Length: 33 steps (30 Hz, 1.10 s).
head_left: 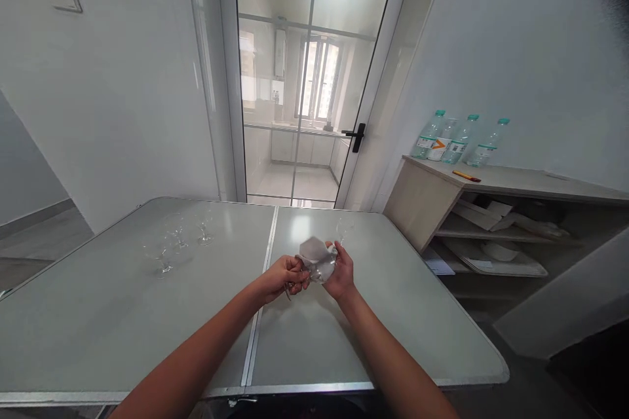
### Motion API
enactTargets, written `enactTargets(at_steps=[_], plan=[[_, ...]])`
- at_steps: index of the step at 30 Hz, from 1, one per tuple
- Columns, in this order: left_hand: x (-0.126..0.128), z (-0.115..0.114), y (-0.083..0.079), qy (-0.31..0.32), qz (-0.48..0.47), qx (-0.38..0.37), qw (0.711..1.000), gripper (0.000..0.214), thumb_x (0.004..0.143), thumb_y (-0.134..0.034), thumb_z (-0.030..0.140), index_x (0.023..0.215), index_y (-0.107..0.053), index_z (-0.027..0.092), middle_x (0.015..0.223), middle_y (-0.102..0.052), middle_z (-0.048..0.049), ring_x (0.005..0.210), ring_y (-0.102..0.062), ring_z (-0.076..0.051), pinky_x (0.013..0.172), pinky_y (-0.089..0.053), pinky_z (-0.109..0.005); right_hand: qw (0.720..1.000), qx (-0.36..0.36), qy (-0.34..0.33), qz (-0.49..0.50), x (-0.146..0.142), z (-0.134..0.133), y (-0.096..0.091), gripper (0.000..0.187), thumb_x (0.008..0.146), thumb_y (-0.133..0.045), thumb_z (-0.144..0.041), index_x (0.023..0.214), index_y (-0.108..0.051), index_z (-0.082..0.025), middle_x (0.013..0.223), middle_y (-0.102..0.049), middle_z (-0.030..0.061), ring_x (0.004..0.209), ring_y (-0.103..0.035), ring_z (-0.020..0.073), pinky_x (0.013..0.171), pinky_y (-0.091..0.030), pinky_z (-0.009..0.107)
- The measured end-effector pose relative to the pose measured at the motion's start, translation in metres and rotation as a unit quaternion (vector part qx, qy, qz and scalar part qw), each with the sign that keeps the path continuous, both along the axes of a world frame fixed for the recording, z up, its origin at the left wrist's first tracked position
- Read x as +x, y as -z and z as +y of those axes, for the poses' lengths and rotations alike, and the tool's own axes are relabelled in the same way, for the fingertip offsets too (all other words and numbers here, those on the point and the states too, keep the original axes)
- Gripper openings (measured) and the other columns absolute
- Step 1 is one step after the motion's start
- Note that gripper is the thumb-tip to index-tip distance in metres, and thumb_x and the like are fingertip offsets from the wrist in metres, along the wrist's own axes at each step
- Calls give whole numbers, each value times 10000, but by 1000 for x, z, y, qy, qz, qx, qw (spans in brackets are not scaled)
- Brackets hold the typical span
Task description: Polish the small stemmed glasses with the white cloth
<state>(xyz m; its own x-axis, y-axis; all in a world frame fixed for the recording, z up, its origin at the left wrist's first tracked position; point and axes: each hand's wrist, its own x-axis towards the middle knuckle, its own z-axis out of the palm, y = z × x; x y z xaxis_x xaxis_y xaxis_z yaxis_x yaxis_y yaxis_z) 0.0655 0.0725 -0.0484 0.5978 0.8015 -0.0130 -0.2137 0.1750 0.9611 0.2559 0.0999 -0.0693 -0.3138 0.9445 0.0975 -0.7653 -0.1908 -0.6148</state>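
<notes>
Above the middle of the table [393, 314], a clear stemmed glass [322, 272] lies tilted between my two hands. My left hand [287, 275] is closed around its stem, with the foot jutting out below the fingers. A light grey cloth [314, 250] covers part of the bowl. My right hand [343, 272] cups the bowl from the right, with the cloth against its fingers. Just behind this hand another clear glass [343, 230] stands on the table.
Several stemmed glasses [164, 268] stand on the table's left half. A metal seam [253, 334] divides the tabletop. Beyond is a glass door [275, 177] with a black handle [360, 137]. To the right, a shelf unit [515, 180] bears plastic bottles [457, 144] and an orange-yellow tool [466, 176].
</notes>
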Motion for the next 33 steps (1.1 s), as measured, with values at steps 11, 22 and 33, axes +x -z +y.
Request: enactTargets(at_steps=[11,22,33], plan=[[7,10,20,-206,-13,2,979,574,775,-759,478,660,-261,216,754,-635,-23,529,-490,-61,537,-354,-221,844,288,247,-379,-24,-9,11,489,1055,-450,-440,1528,-480,-322,1658,-331,10,1548,-251,250,1264,-211,483],[3,3,20,-196,203,304,910,333,666,-630,156,544,-324,201,504,-294,78,535,-218,-86,556,-180,-274,626,487,244,-559,-6,-4,-8,237,911,-539,-199,983,-764,-212,987,-743,80,993,-651,256,918,-488,400],[-8,10,23,-87,230,362,899,435,812,-628,225,607,-245,213,532,-353,67,495,-396,-82,523,-302,-235,946,145,75,-280,17,9,-8,273,788,-642,-424,634,-705,-207,749,-674,58,754,-602,221,700,-454,306]])
